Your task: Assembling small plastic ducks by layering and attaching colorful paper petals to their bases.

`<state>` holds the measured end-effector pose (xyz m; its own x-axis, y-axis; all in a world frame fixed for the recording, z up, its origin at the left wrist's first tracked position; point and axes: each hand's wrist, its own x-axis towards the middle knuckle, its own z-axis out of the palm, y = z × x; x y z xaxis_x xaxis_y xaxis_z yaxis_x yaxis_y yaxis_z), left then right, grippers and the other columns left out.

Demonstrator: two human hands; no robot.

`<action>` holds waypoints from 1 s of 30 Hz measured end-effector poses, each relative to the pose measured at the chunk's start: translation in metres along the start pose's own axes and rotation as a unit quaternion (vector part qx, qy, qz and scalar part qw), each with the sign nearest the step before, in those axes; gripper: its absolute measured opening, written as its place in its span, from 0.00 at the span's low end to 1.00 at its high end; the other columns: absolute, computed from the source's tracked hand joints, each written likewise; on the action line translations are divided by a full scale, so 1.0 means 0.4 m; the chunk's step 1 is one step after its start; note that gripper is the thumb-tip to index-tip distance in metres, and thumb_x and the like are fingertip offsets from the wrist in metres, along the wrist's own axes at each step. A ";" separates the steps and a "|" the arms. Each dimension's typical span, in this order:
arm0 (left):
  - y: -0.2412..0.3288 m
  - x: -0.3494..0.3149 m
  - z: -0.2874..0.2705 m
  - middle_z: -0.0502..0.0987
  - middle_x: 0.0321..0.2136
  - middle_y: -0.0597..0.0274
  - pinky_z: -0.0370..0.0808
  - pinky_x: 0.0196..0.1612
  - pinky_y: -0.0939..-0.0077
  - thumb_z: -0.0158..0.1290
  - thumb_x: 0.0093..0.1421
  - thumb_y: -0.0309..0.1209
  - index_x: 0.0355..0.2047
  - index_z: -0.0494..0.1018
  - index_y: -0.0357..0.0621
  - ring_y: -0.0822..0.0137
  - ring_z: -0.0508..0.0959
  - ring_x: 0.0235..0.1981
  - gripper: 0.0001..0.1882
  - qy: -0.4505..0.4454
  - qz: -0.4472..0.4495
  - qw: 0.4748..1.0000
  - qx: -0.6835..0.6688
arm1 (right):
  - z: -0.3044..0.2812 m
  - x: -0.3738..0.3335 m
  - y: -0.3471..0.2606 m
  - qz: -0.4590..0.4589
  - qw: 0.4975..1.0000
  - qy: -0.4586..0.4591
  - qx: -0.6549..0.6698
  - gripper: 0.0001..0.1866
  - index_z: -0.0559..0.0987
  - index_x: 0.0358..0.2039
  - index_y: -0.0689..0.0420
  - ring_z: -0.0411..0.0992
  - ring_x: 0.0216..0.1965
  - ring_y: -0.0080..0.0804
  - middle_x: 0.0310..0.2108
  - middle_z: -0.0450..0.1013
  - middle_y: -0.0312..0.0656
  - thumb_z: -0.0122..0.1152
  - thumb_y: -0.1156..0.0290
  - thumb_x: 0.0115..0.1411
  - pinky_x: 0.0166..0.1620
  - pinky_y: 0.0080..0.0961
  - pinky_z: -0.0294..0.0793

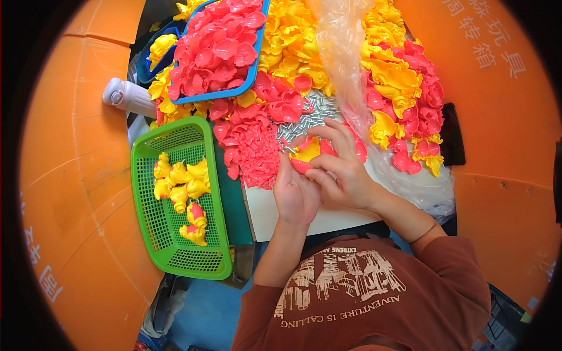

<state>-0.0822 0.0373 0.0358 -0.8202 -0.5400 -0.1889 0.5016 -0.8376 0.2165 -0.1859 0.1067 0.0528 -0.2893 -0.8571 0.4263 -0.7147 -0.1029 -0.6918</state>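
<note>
Between my hands is a yellow and red plastic toy part [305, 151], held over the near part of the work surface. My left hand [297, 196] cups it from below, thumb and fingers closed about its left side. A small silvery pin shows by the left fingertips; whether they grip it I cannot tell. My right hand [346, 172] pinches the part's red edge from the right, its upper fingers bent over it. Just beyond the hands lies a pile of metal pins [310, 117]. Small red pieces [257, 152] are heaped to the left of my left hand.
A green basket [221, 234] at left holds several yellow and red toy figures [178, 175]. Behind it stands a blue-rimmed tray [253, 76] of red shells, beside a white bottle [132, 96]. Yellow parts [293, 35] and clear plastic film [345, 64] lie at the back. Orange panels [497, 117] flank both sides.
</note>
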 end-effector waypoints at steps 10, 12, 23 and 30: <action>0.025 -0.008 -0.063 0.64 0.52 0.51 0.64 0.54 0.65 0.31 0.68 0.39 0.57 0.55 0.36 0.60 0.68 0.51 0.23 0.064 -0.001 0.992 0.107 | 0.013 0.035 0.031 -0.006 0.999 -0.044 0.027 0.07 0.77 0.30 0.59 0.57 0.57 0.54 0.53 0.64 0.49 0.61 0.74 0.48 0.58 0.45 0.55; 0.048 -0.016 -0.082 0.65 0.50 0.51 0.67 0.47 0.65 0.35 0.67 0.37 0.58 0.55 0.41 0.61 0.70 0.43 0.22 -0.008 0.009 0.994 0.105 | 0.001 0.067 0.088 0.074 0.987 -0.020 0.144 0.10 0.76 0.34 0.61 0.66 0.51 0.47 0.48 0.69 0.50 0.60 0.75 0.49 0.54 0.36 0.63; 0.059 -0.019 -0.090 0.67 0.47 0.53 0.68 0.44 0.66 0.34 0.67 0.38 0.53 0.59 0.42 0.60 0.71 0.40 0.19 0.033 0.028 0.995 0.094 | 0.038 0.298 0.297 0.025 0.882 -0.085 -0.463 0.16 0.72 0.43 0.60 0.72 0.38 0.41 0.38 0.69 0.45 0.53 0.73 0.51 0.34 0.33 0.75; 0.053 -0.016 -0.092 0.67 0.46 0.54 0.69 0.43 0.66 0.34 0.67 0.37 0.53 0.58 0.42 0.60 0.72 0.40 0.18 0.017 0.022 0.994 0.103 | 0.015 0.364 0.271 0.121 0.862 -0.213 -0.445 0.09 0.76 0.32 0.58 0.76 0.30 0.41 0.28 0.75 0.45 0.54 0.71 0.49 0.30 0.34 0.75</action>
<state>-0.0562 0.0197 0.0063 -0.7873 -0.5808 -0.2067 0.4662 -0.7803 0.4168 -0.3017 -0.0325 0.0365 -0.3731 -0.9264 -0.0511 -0.9266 0.3692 0.0710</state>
